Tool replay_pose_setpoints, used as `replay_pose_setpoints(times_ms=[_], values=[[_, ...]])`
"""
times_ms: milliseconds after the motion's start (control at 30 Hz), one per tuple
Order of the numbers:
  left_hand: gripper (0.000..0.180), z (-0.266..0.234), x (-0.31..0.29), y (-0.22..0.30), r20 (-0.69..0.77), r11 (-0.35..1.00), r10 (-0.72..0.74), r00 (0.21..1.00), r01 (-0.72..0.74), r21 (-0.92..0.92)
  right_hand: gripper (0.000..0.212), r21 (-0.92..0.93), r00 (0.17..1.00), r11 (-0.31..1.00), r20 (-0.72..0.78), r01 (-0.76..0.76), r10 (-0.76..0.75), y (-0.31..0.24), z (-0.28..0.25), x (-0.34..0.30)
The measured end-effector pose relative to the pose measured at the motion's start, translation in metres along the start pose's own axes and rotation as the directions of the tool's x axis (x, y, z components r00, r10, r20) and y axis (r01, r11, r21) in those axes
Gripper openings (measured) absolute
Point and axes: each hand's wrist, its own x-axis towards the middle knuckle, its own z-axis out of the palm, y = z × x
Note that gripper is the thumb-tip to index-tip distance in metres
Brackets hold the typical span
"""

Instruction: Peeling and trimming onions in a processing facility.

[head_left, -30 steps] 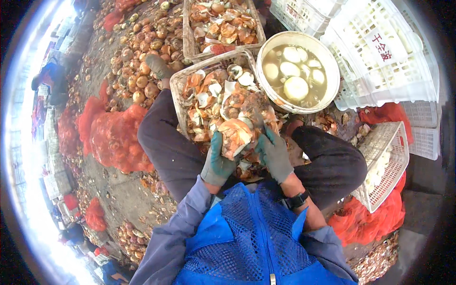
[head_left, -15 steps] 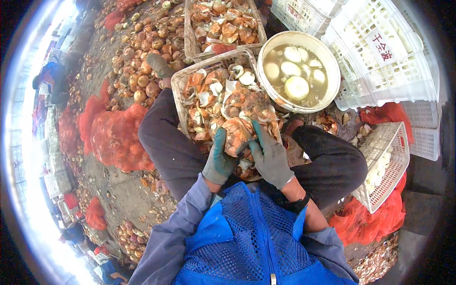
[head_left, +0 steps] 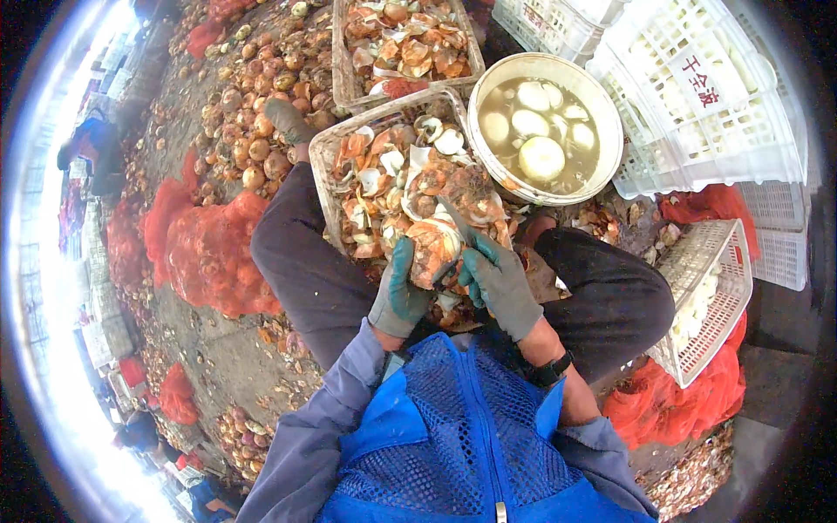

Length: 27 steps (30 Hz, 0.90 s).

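Note:
In my gloved left hand (head_left: 402, 295) is a brown-skinned onion (head_left: 429, 254), a strip of white flesh showing along its upper right side. My right hand (head_left: 502, 289), in a grey and green glove, grips a small knife (head_left: 452, 214). The blade points up and to the left, beside the onion; its handle is hidden in my fingers. Both hands are over the near end of a crate (head_left: 319, 166) filled with onion skins and peelings, between my legs.
A white bucket (head_left: 615, 148) of murky water with peeled onions stands right of the crate. Another peelings crate (head_left: 338, 52) lies beyond. White crates (head_left: 697, 105) are stacked at the right, near a tilted crate (head_left: 741, 301). Red net sacks (head_left: 222, 253) and loose onions (head_left: 253, 122) lie left.
The knife blade has come into sight, raised above the right hand. White flesh now shows on the onion. My right hand has shifted slightly down, its fingers closed around the handle.

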Motion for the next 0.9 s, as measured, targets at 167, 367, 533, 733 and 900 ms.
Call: replay_pose_setpoints(times_ms=[167,367,533,733,900], values=[[0.068,-0.006,-0.007,-0.003,-0.037,0.997,0.008,0.999,-0.005,0.079,0.039,-0.396,0.848,0.801,-0.094,0.448,-0.521,0.057,-0.011,0.026],[0.066,-0.004,-0.011,0.001,0.081,0.998,-0.055,0.995,0.053,0.02,0.042,-0.613,0.792,0.695,-0.177,0.375,-0.584,0.078,-0.016,0.026],[0.068,-0.011,-0.026,0.004,0.27,0.74,0.23,0.935,-0.348,0.575,0.044,-0.309,0.92,0.936,-0.293,0.166,-0.259,0.02,-0.012,-0.001],[0.082,0.008,-0.019,0.019,0.194,0.953,-0.024,0.981,-0.036,0.3,0.045,0.089,0.982,0.989,-0.161,0.118,-0.102,-0.014,-0.018,-0.012],[0.087,0.019,-0.018,0.01,0.196,0.941,-0.026,0.98,-0.042,0.335,0.04,-0.013,0.977,0.994,-0.181,0.11,-0.11,0.012,-0.015,0.005]])
